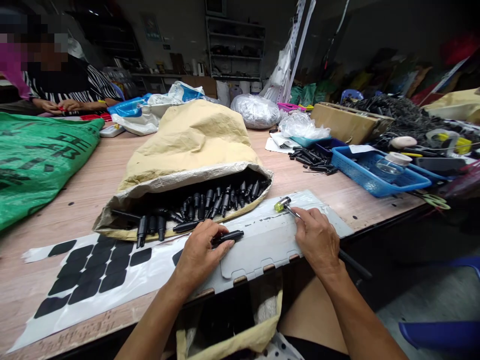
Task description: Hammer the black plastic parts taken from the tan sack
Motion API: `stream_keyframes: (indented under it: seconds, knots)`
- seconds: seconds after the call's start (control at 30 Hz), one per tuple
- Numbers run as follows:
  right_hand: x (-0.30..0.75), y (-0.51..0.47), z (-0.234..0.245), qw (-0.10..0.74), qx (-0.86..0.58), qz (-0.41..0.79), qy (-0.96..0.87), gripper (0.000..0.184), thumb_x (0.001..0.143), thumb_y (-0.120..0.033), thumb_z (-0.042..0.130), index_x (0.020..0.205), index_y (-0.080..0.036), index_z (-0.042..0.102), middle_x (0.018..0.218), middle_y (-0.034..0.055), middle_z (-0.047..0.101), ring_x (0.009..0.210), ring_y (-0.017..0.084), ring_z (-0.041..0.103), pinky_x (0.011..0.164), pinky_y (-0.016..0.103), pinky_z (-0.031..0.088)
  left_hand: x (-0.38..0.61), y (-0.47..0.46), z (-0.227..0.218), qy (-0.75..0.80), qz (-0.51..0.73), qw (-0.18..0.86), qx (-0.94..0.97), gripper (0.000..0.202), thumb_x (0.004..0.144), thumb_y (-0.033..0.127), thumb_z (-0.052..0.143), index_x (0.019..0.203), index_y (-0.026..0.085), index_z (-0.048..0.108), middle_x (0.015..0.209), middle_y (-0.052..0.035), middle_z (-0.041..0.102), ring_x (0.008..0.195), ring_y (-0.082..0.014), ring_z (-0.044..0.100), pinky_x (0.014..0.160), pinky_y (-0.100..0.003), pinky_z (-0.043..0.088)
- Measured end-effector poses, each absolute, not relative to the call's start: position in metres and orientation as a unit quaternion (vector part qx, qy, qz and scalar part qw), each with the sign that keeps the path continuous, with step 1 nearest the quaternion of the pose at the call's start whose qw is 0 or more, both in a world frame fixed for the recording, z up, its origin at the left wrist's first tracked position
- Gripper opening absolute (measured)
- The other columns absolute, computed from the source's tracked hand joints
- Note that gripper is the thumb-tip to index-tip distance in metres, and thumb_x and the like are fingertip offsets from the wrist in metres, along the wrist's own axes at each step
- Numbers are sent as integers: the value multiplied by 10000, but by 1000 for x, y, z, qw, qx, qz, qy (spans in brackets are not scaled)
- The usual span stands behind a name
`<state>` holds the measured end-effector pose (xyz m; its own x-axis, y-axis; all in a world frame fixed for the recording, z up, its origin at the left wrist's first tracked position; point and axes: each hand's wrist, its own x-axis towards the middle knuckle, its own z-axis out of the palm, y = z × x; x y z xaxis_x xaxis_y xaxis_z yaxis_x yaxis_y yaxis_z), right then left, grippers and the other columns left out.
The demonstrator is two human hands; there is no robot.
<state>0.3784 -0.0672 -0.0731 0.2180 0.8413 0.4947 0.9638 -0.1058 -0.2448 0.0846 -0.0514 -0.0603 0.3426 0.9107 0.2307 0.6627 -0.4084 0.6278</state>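
My left hand [202, 250] is closed around a black pen-shaped plastic part [229, 236], held flat against a grey plastic sheet [262, 240] at the table's near edge. My right hand [317, 237] rests on the same sheet and grips a small tool with a yellow-green tip [282, 204] that points away from me. Just behind my hands lies a tan paper sack [187, 150] on its side, its mouth open toward me and full of several identical black parts [210, 202].
A white sheet with black stickers [93, 265] lies at the left. A green woven bag [37, 160] sits far left. Blue trays [375, 172], a cardboard box [347, 122] and piles of black parts crowd the right. Another person's hands [60, 106] rest at the far left. An open sack [232, 325] hangs below the table edge.
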Motion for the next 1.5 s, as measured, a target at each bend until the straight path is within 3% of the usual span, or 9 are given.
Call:
stream_keyframes:
  seconds: [0.13, 0.27, 0.4, 0.93, 1.37, 1.5]
  knots:
    - [366, -76, -57, 387, -677, -27, -626, 335, 985, -203, 497, 1255, -230, 693, 1057, 72, 691, 1011, 217, 632, 869, 341, 470, 84, -50, -58, 501, 285, 235, 783, 135, 897, 303, 685, 997, 214, 695, 925, -29, 636, 906, -224, 594, 807, -342, 453]
    - [331, -94, -38, 485, -537, 105, -682, 323, 1000, -217, 516, 1284, -241, 666, 1178, 69, 698, 1119, 192, 642, 1002, 343, 502, 84, -49, -57, 498, 290, 257, 775, 109, 874, 271, 711, 963, 210, 720, 905, -28, 642, 903, -218, 598, 799, -330, 445]
    - [304, -108, -37, 459, -482, 183, -723, 345, 1008, -187, 495, 1305, -257, 657, 1102, 65, 706, 1048, 175, 661, 932, 321, 544, 82, -51, -58, 490, 303, 266, 772, 124, 884, 273, 710, 988, 219, 749, 891, -31, 643, 891, -213, 593, 812, -336, 441]
    - [294, -116, -47, 432, -496, 155, -737, 392, 1011, -154, 452, 1337, -256, 645, 938, 47, 645, 861, 150, 632, 799, 283, 543, 82, -49, -58, 492, 312, 283, 762, 81, 840, 204, 708, 921, 196, 711, 876, -22, 634, 893, -208, 577, 811, -334, 429]
    - [297, -115, -53, 381, -537, 138, -739, 433, 1001, -130, 434, 1351, -274, 642, 913, 47, 632, 846, 155, 619, 812, 282, 551, 82, -49, -59, 495, 315, 274, 762, 107, 845, 284, 718, 931, 221, 714, 889, -24, 672, 882, -216, 592, 789, -331, 448]
    - [298, -114, -32, 431, -513, 131, -730, 419, 1005, -137, 456, 1346, -281, 651, 965, 60, 650, 907, 166, 639, 865, 312, 559, 82, -48, -58, 490, 313, 280, 764, 110, 856, 307, 724, 927, 224, 724, 878, -21, 680, 867, -212, 594, 777, -329, 445]
